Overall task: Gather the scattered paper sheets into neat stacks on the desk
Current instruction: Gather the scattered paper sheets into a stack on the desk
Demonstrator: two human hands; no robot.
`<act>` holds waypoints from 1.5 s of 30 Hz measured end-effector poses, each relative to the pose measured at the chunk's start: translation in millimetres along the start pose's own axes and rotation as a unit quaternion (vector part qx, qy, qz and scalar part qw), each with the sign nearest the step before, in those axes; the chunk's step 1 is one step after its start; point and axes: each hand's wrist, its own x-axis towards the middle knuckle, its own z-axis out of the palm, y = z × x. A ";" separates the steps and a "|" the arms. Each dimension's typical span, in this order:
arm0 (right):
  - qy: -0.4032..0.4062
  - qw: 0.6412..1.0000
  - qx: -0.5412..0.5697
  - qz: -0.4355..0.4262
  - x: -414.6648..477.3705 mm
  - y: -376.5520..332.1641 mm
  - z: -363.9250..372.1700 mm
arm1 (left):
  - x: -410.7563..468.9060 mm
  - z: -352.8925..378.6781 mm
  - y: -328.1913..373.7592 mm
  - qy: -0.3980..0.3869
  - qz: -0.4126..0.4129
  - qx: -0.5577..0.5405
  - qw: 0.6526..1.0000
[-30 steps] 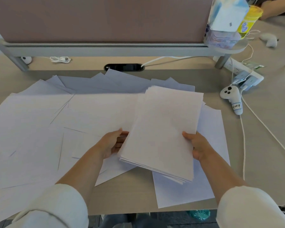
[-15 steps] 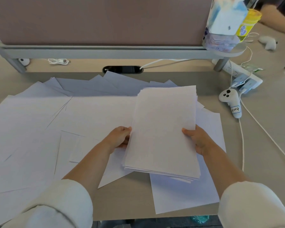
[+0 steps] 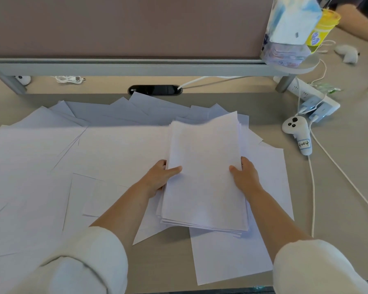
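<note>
A thick stack of white paper sheets (image 3: 204, 170) is held lengthwise a little above the desk, right of centre. My left hand (image 3: 159, 179) grips its left edge with the thumb on top. My right hand (image 3: 243, 177) grips the right edge the same way. The stack's near end shows slightly uneven sheet edges. Several loose white sheets (image 3: 51, 166) lie scattered and overlapping over the left and middle of the beige desk (image 3: 338, 198). One single sheet (image 3: 227, 257) lies under the stack near the front edge.
A white controller with a label (image 3: 297, 132) and a power strip with plugs (image 3: 312, 100) lie to the right, with white cables (image 3: 312, 187) running toward me. A partition rail (image 3: 136, 65) crosses the back, carrying a tissue pack (image 3: 289, 28). Another person's arm (image 3: 357, 22) is at top right.
Both hands have squeezed the stack narrower and turned it straighter, long side pointing away from me. My thumbs have come onto the top sheet.
</note>
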 end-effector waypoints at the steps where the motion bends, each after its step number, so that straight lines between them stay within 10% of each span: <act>1: 0.001 1.000 -0.002 -0.001 0.5 0.4 0.6 | -0.9 3.2 1.2 -0.018 0.002 -0.024 1.000; 12: 0.047 0.996 0.077 -0.013 0.4 -3.3 -3.8 | -6.3 -6.7 2.4 0.020 0.193 0.030 0.980; 16: -0.060 0.971 0.231 0.026 -5.6 -14.1 -12.2 | -11.5 -12.7 4.6 -0.004 0.169 -0.096 0.981; 30: -0.081 0.984 0.142 0.069 -11.5 -7.3 -31.3 | -40.2 11.0 -11.5 -0.014 0.115 -0.130 0.985; 39: -0.004 0.994 -0.026 0.110 -31.6 29.9 -41.3 | -58.6 35.1 -26.2 -0.105 -0.048 0.085 0.990; 45: 0.040 0.989 -0.079 0.120 -41.5 43.4 -47.4 | -62.4 49.5 -20.4 -0.023 -0.049 0.231 0.971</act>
